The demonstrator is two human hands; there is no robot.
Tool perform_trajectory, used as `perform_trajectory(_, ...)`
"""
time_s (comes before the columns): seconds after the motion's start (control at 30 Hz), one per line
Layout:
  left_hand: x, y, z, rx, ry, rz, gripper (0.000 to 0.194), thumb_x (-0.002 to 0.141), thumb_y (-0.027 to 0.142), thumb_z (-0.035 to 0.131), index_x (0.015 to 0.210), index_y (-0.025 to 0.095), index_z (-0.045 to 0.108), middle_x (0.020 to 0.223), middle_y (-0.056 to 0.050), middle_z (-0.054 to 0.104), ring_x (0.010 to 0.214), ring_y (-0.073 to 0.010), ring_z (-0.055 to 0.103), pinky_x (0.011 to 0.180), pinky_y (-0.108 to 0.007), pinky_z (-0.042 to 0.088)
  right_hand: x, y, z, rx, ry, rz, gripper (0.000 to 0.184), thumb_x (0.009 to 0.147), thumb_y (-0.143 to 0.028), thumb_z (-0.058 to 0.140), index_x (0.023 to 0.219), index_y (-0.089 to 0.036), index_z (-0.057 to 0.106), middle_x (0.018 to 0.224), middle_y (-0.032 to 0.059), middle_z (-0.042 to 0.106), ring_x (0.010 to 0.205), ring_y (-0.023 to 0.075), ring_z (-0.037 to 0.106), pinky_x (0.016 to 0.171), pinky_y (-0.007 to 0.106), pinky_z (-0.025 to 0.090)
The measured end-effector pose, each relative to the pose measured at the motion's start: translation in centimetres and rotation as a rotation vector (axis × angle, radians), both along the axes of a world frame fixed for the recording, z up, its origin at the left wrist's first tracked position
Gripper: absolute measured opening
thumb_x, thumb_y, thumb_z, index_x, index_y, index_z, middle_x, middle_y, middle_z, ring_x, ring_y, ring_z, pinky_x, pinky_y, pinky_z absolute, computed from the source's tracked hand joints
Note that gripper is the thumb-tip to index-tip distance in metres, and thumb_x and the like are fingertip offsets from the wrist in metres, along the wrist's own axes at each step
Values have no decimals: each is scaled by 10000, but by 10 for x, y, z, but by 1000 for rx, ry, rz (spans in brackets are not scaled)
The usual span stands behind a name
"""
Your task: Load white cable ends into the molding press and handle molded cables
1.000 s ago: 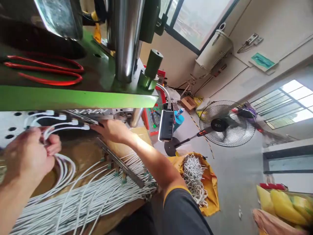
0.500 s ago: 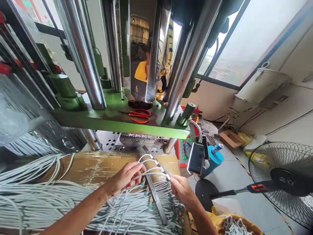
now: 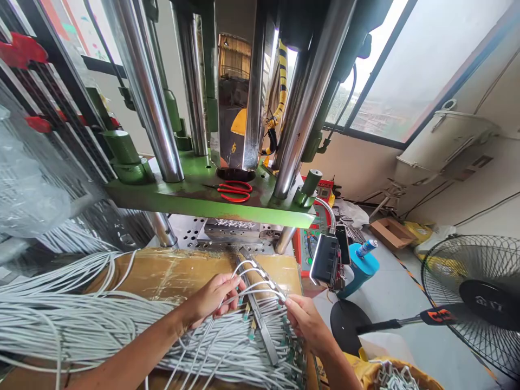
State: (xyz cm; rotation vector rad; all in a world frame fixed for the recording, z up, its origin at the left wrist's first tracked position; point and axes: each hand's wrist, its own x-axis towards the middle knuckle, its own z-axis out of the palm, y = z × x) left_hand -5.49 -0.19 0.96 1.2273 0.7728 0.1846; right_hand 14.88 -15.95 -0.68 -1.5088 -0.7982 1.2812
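My left hand is closed around several white cables that arch over to a narrow metal bar. My right hand pinches the near end of that bar, where one cable end meets it; the fingertips partly cover this spot. A second metal bar lies slantwise below, on a heap of white cables. Small connector ends with green and brass-coloured parts show beside it.
Behind the cardboard stands a green press with steel columns and a mould. Red-handled pliers lie on its plate. To the right are a black control box, a blue container, a fan and a yellow sack.
The view has swung slightly left, so most things appear a little farther right. Both hands keep their hold, and the cables between them have shifted slightly.
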Motion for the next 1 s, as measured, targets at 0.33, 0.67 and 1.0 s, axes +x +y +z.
perform_trajectory(0.33, -3, 2, -3, -55, -28, -25, 543, 753, 677, 528, 887, 151, 530, 556, 11, 575, 356, -45, 308, 351, -172, 175, 0, 0, 1, -14, -5, 8, 433, 816, -561, 561, 616, -216, 392, 504, -89, 270, 430, 57, 150, 390, 214, 94)
perform_trajectory(0.67, -6, 2, -3, -83, -44, -43, 523, 773, 662, 513, 884, 151, 537, 558, 16, 573, 362, -44, 313, 349, -164, 201, 1, -2, -4, -45, 62, 11, 365, 853, -509, 554, 682, -195, 482, 519, -84, 308, 415, 42, 164, 383, 208, 88)
perform_trajectory(1.0, -6, 0, -3, -43, -38, -75, 527, 777, 656, 527, 903, 144, 547, 563, 24, 562, 358, -46, 321, 352, -175, 209, -1, -4, -7, -74, 151, -1, 381, 813, -565, 580, 762, -189, 567, 489, -98, 279, 399, 43, 117, 365, 209, 69)
